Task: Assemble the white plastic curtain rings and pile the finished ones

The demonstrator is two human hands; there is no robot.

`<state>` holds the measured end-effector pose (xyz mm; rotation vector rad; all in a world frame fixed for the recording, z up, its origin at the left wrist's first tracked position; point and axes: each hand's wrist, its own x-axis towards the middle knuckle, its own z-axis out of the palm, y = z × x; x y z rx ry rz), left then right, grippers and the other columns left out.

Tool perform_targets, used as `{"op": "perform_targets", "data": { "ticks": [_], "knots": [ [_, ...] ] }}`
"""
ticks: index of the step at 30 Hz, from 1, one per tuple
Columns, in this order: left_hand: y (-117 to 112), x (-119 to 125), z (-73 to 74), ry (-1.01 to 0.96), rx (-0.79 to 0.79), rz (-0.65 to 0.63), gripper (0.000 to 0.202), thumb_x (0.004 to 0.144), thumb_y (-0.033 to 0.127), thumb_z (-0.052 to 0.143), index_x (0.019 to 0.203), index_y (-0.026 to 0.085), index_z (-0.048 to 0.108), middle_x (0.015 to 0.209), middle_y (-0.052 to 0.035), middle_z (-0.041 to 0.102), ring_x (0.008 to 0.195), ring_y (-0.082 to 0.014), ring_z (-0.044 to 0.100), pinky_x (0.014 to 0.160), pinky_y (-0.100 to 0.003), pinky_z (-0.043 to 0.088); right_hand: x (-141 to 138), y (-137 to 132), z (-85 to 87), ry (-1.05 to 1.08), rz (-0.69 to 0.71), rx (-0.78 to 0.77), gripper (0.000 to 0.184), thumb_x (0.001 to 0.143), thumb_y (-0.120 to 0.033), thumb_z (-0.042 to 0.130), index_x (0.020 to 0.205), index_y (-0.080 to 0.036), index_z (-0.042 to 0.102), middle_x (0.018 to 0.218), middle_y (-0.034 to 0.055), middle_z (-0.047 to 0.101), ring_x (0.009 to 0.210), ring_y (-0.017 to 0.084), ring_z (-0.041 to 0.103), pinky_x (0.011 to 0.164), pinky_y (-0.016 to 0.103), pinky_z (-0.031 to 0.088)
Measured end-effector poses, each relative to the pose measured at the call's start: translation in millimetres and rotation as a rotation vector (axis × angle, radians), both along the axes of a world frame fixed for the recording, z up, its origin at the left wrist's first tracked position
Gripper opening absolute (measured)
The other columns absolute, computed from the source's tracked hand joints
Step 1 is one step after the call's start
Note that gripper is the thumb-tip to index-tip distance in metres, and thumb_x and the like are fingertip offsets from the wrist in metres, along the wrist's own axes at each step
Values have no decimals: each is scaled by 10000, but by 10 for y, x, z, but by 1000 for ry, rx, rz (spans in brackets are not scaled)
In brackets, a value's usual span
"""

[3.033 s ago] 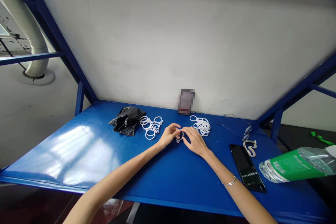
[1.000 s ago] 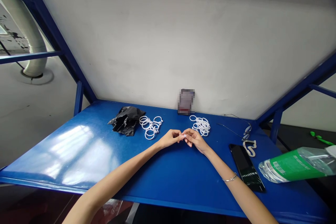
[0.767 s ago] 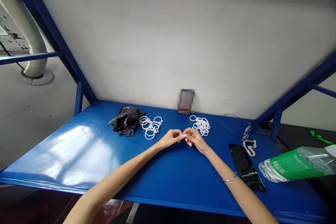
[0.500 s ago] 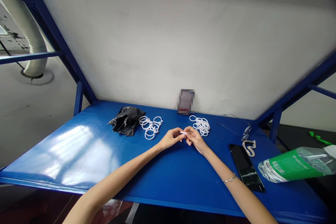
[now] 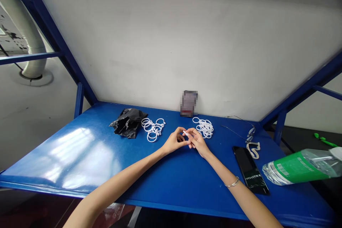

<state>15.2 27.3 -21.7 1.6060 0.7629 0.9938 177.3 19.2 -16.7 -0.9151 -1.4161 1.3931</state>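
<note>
Both hands meet just above the middle of the blue table (image 5: 88, 156). My left hand (image 5: 173, 142) and my right hand (image 5: 197, 141) are closed in a pinch on one small white plastic ring (image 5: 185, 133) held between their fingertips. A heap of white rings (image 5: 204, 127) lies just behind my right hand. A second heap of white rings (image 5: 153, 129) lies to the left of my left hand. My right wrist wears a thin silver bracelet (image 5: 232, 184).
A crumpled black bag (image 5: 128, 123) lies left of the ring heaps. A black phone (image 5: 249, 173), a white strap (image 5: 253, 148) and a thin wire (image 5: 235, 132) lie at the right. A plastic bottle with a green label (image 5: 299, 166) lies at the right edge. A white wall backs the table.
The hands held a ring low against the table, then lifted it slightly and pinched it between the fingertips. Now my left fingers have shifted a little higher on the ring.
</note>
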Motion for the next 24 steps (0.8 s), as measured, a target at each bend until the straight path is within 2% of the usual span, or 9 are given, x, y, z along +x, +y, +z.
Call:
{"op": "perform_targets", "data": {
  "ticks": [4, 8, 12, 15, 19, 24],
  "knots": [
    [-6, 1, 2, 40, 19, 22, 490, 736, 434, 708, 1060, 181, 443, 738, 32, 551, 592, -98, 563, 537, -201, 426, -20, -15, -18, -76, -24, 81, 255, 850, -458, 580, 914, -216, 532, 974, 21, 620, 390, 36, 497, 336, 186, 311],
    [-16, 2, 22, 81, 52, 65, 468, 749, 441, 683, 1061, 177, 453, 714, 45, 541, 562, -88, 535, 520, -194, 418, -16, -48, -3, -230, -134, 224, 217, 876, -438, 546, 914, -225, 555, 911, 5, 614, 432, 66, 515, 421, 228, 412],
    [-40, 9, 42, 153, 106, 120, 419, 777, 415, 640, 1077, 171, 479, 680, 52, 529, 543, -84, 509, 513, -191, 411, -1, -88, 53, -427, -237, 446, 166, 914, -379, 505, 916, -228, 573, 815, 11, 625, 492, 111, 543, 514, 268, 448],
    [-56, 12, 40, 232, 182, 201, 393, 780, 387, 633, 1086, 169, 517, 704, 38, 546, 537, -78, 483, 518, -191, 405, 11, -100, 82, -513, -299, 576, 165, 934, -352, 480, 930, -225, 586, 884, 38, 639, 538, 125, 565, 534, 275, 447],
    [-68, 0, 19, 327, 315, 300, 382, 796, 392, 615, 1104, 171, 563, 832, -7, 594, 526, -66, 440, 529, -201, 396, 36, -89, 75, -582, -345, 691, 158, 946, -321, 470, 956, -220, 592, 904, 47, 650, 594, 141, 585, 556, 273, 453],
    [-74, -28, -3, 427, 433, 318, 392, 832, 429, 570, 1127, 171, 582, 815, -12, 569, 531, -76, 437, 527, -210, 374, 63, -77, 56, -642, -341, 801, 138, 952, -268, 457, 962, -221, 586, 922, 56, 661, 705, 163, 627, 604, 274, 477]
  ]
}}
